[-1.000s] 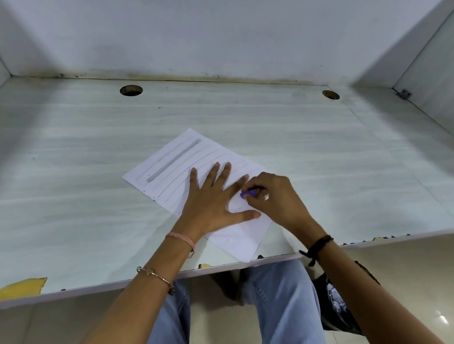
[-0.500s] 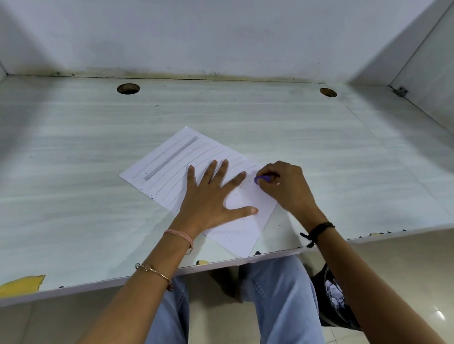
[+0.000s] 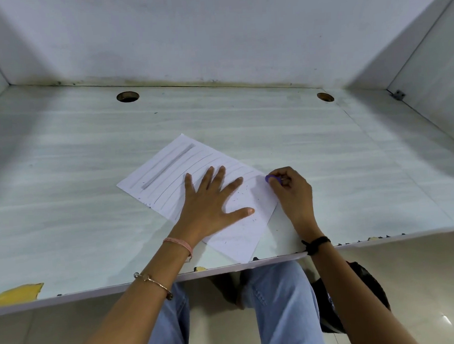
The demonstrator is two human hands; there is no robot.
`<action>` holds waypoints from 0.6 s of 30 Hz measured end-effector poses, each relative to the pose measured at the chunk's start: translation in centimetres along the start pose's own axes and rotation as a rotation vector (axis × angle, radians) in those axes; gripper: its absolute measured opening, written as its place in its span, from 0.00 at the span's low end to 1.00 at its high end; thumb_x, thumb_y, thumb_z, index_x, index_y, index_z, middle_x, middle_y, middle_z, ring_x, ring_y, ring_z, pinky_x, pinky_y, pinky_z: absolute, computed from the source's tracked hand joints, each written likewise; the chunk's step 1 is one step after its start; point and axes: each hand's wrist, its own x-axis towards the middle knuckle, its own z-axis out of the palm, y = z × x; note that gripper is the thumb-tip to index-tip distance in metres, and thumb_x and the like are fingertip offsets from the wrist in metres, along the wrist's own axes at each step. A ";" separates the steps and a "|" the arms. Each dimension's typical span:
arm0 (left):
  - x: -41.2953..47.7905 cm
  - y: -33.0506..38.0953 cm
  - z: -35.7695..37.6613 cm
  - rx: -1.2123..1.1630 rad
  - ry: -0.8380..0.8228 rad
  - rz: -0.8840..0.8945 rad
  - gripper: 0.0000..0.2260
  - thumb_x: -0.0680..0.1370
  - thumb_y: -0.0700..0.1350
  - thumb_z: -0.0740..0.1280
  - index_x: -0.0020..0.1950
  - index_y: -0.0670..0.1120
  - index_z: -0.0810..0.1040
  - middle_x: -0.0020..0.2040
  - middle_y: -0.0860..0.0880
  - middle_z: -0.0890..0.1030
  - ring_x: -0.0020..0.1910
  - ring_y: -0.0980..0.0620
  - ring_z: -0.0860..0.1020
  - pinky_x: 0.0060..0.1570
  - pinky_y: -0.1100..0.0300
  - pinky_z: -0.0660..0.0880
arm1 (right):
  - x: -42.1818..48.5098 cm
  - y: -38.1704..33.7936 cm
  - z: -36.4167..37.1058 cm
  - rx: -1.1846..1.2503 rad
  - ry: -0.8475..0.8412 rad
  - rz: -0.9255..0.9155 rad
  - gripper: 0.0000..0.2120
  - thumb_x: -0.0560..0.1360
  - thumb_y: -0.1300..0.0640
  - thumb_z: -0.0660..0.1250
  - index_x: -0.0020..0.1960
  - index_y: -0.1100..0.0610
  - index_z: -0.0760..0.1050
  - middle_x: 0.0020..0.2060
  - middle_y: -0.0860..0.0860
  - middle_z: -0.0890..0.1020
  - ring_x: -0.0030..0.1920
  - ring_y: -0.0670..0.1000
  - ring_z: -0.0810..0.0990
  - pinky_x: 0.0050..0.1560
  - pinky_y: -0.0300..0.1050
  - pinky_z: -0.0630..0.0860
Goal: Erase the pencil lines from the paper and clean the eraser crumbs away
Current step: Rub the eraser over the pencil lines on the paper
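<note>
The left hand (image 3: 209, 207) presses the paper (image 3: 240, 240) with spread fingers, and the right hand (image 3: 291, 192) pinches the eraser (image 3: 270, 179). Pencil lines (image 3: 191, 164) beyond the left fingertips look not yet erased; crumbs (image 3: 239, 195) lie near the thumb.

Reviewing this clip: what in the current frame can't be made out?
Head view only:
Eraser: mostly hidden by the right hand's fingers; only a purple tip shows.
Paper: the left hand covers its middle, so any pencil lines there are hidden.
Crumbs: too small to count.
Dark object beside the leg: partly covered by the right forearm, unidentifiable.
</note>
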 end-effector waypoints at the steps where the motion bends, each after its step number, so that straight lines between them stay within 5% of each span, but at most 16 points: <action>1: 0.1 0.3 -0.2 0.006 -0.004 -0.015 0.44 0.65 0.80 0.37 0.79 0.63 0.47 0.81 0.50 0.42 0.79 0.47 0.41 0.71 0.33 0.38 | 0.1 0.1 0.0 0.025 0.020 0.017 0.03 0.75 0.60 0.66 0.46 0.54 0.78 0.45 0.49 0.82 0.43 0.48 0.80 0.40 0.27 0.71; 7: 1.9 2.0 -0.8 0.011 0.158 0.045 0.42 0.69 0.77 0.50 0.71 0.48 0.66 0.73 0.49 0.66 0.74 0.50 0.62 0.73 0.34 0.46 | 0.2 0.1 0.2 0.032 -0.028 0.001 0.03 0.76 0.62 0.66 0.47 0.56 0.77 0.46 0.53 0.82 0.43 0.52 0.81 0.38 0.26 0.71; 13: 3.0 1.7 0.7 -0.052 0.052 0.058 0.42 0.68 0.77 0.40 0.78 0.61 0.52 0.81 0.52 0.44 0.79 0.52 0.40 0.72 0.34 0.34 | 0.5 -0.1 0.1 0.091 0.039 -0.020 0.03 0.74 0.63 0.68 0.47 0.58 0.79 0.43 0.52 0.83 0.40 0.48 0.81 0.40 0.29 0.72; 18: 3.2 1.8 1.0 -0.039 0.058 0.052 0.43 0.65 0.78 0.38 0.79 0.64 0.46 0.81 0.54 0.42 0.79 0.52 0.39 0.71 0.35 0.34 | -0.2 -0.7 1.1 -0.186 -0.168 -0.255 0.05 0.71 0.64 0.71 0.44 0.56 0.80 0.38 0.52 0.80 0.38 0.47 0.76 0.39 0.34 0.72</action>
